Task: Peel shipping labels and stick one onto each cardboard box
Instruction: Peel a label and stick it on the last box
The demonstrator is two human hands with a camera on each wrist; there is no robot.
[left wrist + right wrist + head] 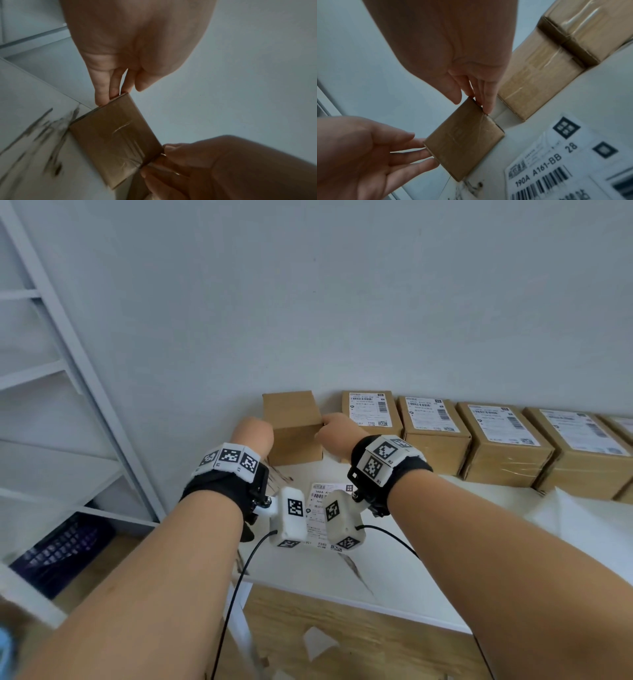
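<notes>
White table against grey wall. Bare box at frame centre, left end of labelled row. Left hand and right hand flank box, straight fingers pressed on its sides. Label sheet lies below wrists, unpeeled. Risk: light box tips or skews if side pressure is uneven; box may bump its neighbour.

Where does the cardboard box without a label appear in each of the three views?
Head: unlabelled box at centre, by the wall, left end of the row, between both hands.
Left wrist: lower centre.
Right wrist: centre.
Shared landmark: the loose shipping label, seen in head and right wrist views only.
</notes>
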